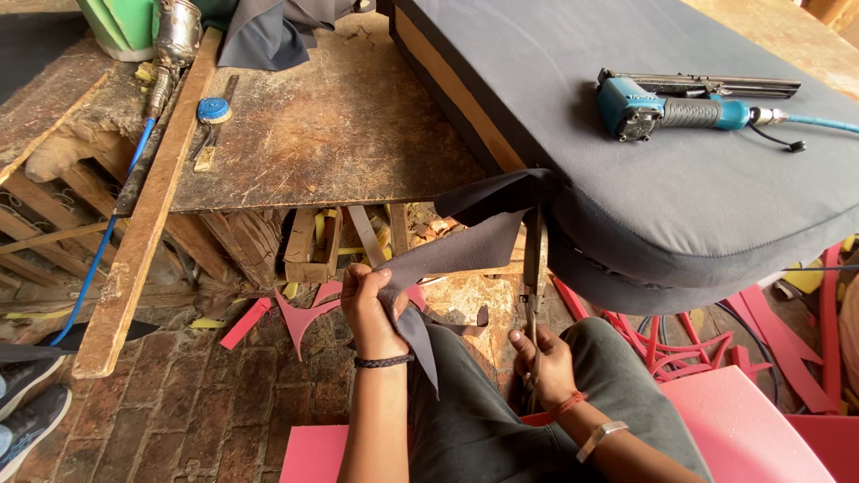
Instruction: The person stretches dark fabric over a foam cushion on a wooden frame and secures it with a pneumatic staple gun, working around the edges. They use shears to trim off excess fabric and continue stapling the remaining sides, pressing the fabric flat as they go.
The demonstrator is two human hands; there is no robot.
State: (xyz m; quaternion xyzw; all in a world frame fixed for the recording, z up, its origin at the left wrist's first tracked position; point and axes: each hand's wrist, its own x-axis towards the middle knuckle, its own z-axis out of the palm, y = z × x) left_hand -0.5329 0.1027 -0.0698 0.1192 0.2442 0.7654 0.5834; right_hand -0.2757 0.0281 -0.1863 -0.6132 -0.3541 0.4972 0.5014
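Observation:
My left hand grips a loose strip of dark grey fabric and pulls it taut away from the corner of a grey upholstered cushion panel. My right hand holds the handles of a pair of scissors, whose blades point up at the fabric where it leaves the cushion corner. Both forearms rest over my grey-trousered knees. A black braided band is on my left wrist, a red thread and a metal bracelet on my right.
A teal pneumatic staple gun with its hose lies on top of the cushion. A worn wooden workbench carries a blue tape measure and a spray gun. Pink foam sheets and scraps lie on the brick floor. Someone's shoes are at left.

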